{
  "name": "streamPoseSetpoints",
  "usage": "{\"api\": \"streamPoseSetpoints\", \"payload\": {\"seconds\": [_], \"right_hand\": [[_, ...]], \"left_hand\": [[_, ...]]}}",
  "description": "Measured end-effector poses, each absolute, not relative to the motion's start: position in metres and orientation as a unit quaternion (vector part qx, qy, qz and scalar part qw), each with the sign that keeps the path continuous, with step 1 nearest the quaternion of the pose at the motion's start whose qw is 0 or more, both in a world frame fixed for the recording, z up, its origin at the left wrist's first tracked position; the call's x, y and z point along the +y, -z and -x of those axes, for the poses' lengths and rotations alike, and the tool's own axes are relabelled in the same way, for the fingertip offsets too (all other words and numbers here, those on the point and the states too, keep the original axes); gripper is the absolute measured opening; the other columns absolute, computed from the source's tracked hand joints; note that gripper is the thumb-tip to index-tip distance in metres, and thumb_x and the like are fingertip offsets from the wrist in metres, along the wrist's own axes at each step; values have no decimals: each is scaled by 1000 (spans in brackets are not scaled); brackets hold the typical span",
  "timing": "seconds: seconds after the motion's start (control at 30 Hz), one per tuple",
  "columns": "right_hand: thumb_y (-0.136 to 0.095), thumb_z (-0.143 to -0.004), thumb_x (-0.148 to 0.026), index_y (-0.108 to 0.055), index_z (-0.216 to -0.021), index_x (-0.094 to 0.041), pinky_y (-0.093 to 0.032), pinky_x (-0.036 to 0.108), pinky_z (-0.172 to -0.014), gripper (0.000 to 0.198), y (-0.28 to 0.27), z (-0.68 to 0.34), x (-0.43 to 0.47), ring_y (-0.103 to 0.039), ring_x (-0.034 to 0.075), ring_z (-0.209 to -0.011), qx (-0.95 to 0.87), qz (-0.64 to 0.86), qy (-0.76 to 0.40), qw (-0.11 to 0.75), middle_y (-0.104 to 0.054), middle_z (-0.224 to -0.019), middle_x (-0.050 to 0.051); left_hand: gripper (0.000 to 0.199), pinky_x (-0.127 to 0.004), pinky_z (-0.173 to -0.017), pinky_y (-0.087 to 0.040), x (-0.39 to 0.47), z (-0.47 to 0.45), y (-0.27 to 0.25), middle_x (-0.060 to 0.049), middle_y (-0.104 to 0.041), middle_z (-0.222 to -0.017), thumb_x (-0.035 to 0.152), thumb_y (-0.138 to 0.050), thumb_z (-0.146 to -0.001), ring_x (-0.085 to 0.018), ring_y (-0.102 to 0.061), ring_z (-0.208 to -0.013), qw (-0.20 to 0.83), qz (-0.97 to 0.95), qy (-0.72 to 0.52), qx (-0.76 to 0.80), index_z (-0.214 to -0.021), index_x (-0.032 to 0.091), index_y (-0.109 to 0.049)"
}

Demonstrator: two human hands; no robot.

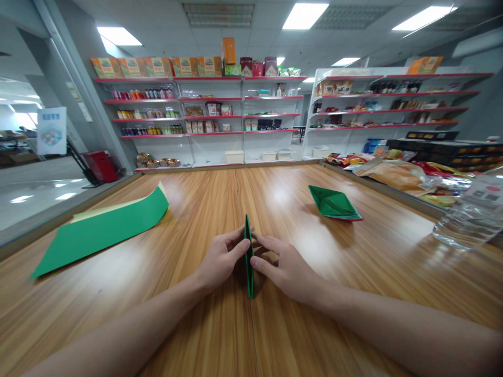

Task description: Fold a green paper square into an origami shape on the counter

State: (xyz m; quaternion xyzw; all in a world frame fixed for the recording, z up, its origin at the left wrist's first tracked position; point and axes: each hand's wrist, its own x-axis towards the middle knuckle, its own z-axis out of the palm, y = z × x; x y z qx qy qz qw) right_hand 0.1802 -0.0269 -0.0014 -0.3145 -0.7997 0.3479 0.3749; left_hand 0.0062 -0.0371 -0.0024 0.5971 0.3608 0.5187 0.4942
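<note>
A folded piece of green paper (249, 267) stands on edge on the wooden table, its narrow side facing me. From the left, my left hand (223, 257) holds it, thumb against the near part and fingers farther back. My right hand (290, 269) grips it from the right, with the thumb and bent fingers touching its side. The fingertips behind the paper are partly hidden. Farther off to the right lies a green folded-paper shape (333, 203) with a pointed, boat-like outline. Green sheets (106, 228) with a yellow one beneath rest at the left, one end curling up.
The wooden table (188, 335) has a raised rim. A clear plastic bottle (469, 214) is at the right edge, near packaged snacks (396, 175) and stacked black boxes (451, 149). Stocked shelves (208, 116) stand beyond the table. A sign (52, 131) is at left.
</note>
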Motion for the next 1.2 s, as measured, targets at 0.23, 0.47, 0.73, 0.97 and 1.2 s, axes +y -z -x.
{"api": "streamPoseSetpoints", "payload": {"seconds": [0.23, 0.47, 0.73, 0.97, 1.2], "right_hand": [[-52, -86, -22, -50, -132, -18, -54, 29, -64, 46, 1, -180, -25, -65, 17, -81, -760, 330, -429, 361, -64, -115, 9], [-46, -88, -20, -57, -125, -21, -46, 22, -50, 39, 5, -182, -17, -60, 14, -61, -767, 368, -383, 361, -63, -67, 0], [-44, -87, -19, -60, -120, -20, -43, 21, -46, 36, 6, -182, -10, -54, 11, -51, -769, 383, -363, 361, -61, -65, -1], [-45, -89, -20, -58, -120, -20, -52, 27, -63, 34, 6, -181, -13, -64, 17, -77, -787, 339, -365, 364, -68, -92, 5], [-63, -78, -23, -28, -143, -21, -47, 45, -94, 75, 8, -184, -17, -49, 29, -120, -827, 320, -248, 389, -47, -134, 14]], "left_hand": [[33, -38, -90, -47, -32, -2, 8, -10, -68, -111, 29, -59, -85, -26, -62, -103, 573, -549, -516, 322, -115, 16, -64], [33, -39, -94, -44, -27, -1, 14, -8, -67, -113, 27, -51, -90, -26, -59, -106, 451, -628, -510, 376, -119, 16, -61], [37, -39, -99, -42, -27, 0, 13, -7, -63, -121, 23, -48, -91, -25, -55, -114, 359, -663, -516, 407, -126, 17, -56], [42, -40, -103, -40, -27, -2, 14, -8, -57, -130, 22, -51, -89, -24, -53, -119, 387, -669, -507, 381, -131, 18, -51], [46, -38, -101, -40, -34, -5, 12, -7, -55, -132, 24, -53, -88, -23, -54, -117, 413, -690, -484, 346, -134, 21, -47]]}}
